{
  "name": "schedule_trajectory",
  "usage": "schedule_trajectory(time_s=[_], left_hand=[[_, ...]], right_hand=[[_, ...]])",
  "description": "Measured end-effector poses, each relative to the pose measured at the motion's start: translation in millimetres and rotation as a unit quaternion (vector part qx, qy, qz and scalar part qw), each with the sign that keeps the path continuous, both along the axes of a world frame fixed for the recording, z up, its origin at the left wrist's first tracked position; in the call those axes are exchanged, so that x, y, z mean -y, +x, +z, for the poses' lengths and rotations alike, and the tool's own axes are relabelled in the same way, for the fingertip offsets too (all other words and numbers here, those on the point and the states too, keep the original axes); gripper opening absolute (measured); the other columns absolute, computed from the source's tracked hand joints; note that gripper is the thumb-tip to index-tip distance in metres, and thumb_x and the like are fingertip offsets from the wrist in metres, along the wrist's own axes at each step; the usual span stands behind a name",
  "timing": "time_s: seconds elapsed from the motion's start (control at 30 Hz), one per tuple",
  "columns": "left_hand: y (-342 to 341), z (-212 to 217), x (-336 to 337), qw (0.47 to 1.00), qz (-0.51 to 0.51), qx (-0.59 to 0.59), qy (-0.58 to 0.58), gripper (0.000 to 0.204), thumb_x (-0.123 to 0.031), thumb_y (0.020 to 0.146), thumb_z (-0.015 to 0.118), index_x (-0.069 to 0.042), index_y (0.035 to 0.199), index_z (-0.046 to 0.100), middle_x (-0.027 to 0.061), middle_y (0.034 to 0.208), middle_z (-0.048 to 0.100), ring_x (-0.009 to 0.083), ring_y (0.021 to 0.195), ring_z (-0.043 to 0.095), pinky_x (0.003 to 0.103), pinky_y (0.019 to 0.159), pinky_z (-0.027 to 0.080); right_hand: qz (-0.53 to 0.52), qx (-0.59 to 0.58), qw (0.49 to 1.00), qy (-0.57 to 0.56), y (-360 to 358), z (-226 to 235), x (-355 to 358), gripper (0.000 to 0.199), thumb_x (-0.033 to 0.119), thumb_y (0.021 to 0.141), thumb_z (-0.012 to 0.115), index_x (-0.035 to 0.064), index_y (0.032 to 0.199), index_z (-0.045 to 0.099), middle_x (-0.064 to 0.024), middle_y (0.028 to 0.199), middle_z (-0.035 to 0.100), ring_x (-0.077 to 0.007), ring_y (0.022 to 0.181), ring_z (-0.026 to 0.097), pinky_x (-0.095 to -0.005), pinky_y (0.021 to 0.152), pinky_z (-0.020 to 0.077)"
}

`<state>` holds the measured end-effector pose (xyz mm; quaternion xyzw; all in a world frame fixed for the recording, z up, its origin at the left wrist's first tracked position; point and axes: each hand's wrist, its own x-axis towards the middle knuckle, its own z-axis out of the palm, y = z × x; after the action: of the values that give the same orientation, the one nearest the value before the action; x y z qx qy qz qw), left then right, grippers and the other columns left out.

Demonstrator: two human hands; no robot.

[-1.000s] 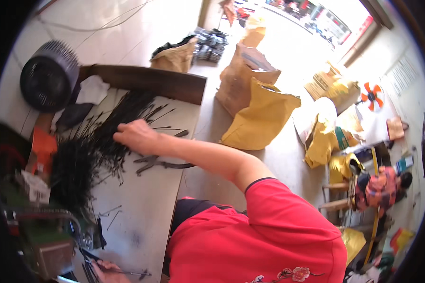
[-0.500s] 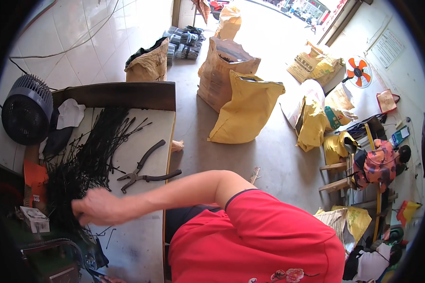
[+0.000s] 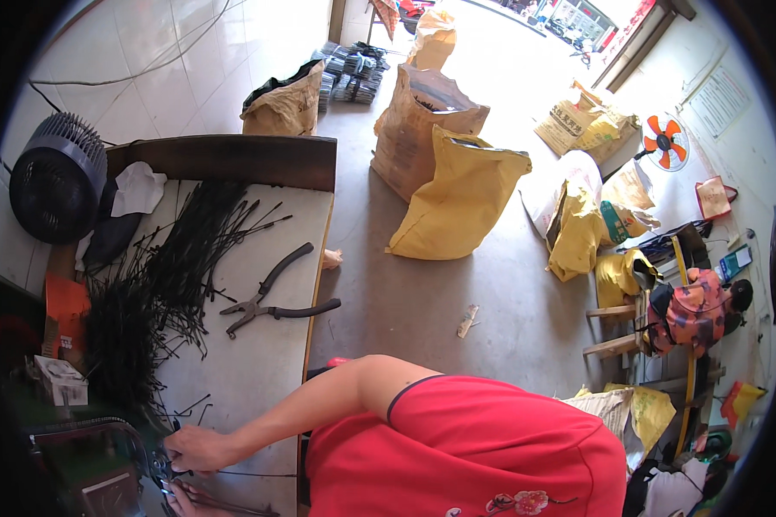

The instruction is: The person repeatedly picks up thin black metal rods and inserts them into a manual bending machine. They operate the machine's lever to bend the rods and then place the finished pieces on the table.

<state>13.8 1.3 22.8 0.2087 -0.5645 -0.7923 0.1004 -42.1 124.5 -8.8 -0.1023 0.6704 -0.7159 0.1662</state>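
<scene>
My right hand [image 3: 200,450] is closed at the dark metal part of a machine [image 3: 103,470], with its fingertips pressed together. A thin black rod [image 3: 263,475] stretches out from under it across the white bench top [image 3: 250,405]. Just below, at the picture's lower edge, my left hand [image 3: 184,500] is closed round dark thin rods [image 3: 233,508]; its fingers are partly cut off. A large heap of black thin rods [image 3: 138,319] with small thickened ends lies beyond my hands. Grey-handled pliers [image 3: 272,302] rest with their handles spread, beside the heap.
A black fan [image 3: 59,177], white cloth [image 3: 138,188] and orange box [image 3: 65,312] line the bench's far side. A dark board [image 3: 233,159] stands along its end. Yellow and brown sacks [image 3: 461,198] stand on the floor. Another person [image 3: 694,310] sits at the right.
My right hand has moved from the rod heap down to the machine, beside my left hand. A thin rod now trails from it. The view has shifted slightly.
</scene>
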Motion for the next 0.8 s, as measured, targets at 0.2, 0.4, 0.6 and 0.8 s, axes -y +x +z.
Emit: schedule_trajectory(time_s=[0.2,0.4,0.6,0.8], left_hand=[[-10,-11,1,0.999,0.027,-0.023,-0.002,0.014,-0.007,0.081,0.065,0.001,0.092,0.063,0.0107,0.08,0.061,0.0174,0.071,0.056,0.03,0.063,0.046],[-10,-10,-8,0.998,0.018,-0.057,-0.025,0.016,-0.006,0.08,0.065,0.004,0.093,0.064,0.0146,0.088,0.063,0.0218,0.078,0.059,0.034,0.07,0.049],[-15,-22,9,0.999,-0.012,-0.029,-0.005,0.018,-0.007,0.081,0.064,0.004,0.095,0.064,0.0157,0.088,0.064,0.0238,0.08,0.061,0.036,0.072,0.051],[-16,-23,6,0.999,-0.022,-0.032,-0.008,0.019,-0.007,0.081,0.065,0.003,0.096,0.064,0.0138,0.089,0.064,0.0227,0.079,0.06,0.034,0.071,0.05]], right_hand=[[-0.022,-0.033,0.999,-0.003,-4,-11,17,0.015,0.012,0.075,0.057,-0.0025,0.076,0.054,-0.0106,0.051,0.058,-0.0206,0.044,0.061,-0.0323,0.046,0.0483],[-0.06,-0.053,0.997,0.007,-10,-10,12,0.014,0.01,0.074,0.057,-0.0035,0.076,0.054,-0.0113,0.053,0.058,-0.0211,0.043,0.06,-0.0326,0.044,0.0485],[0.0,-0.011,1.0,0.005,-10,-11,15,0.013,0.009,0.072,0.057,-0.0029,0.075,0.054,-0.0107,0.052,0.058,-0.021,0.042,0.059,-0.0321,0.044,0.0493],[-0.048,-0.013,0.999,-0.011,-10,-13,14,0.012,0.008,0.072,0.057,-0.0023,0.074,0.052,-0.0103,0.053,0.059,-0.0209,0.044,0.06,-0.0319,0.045,0.0496]])
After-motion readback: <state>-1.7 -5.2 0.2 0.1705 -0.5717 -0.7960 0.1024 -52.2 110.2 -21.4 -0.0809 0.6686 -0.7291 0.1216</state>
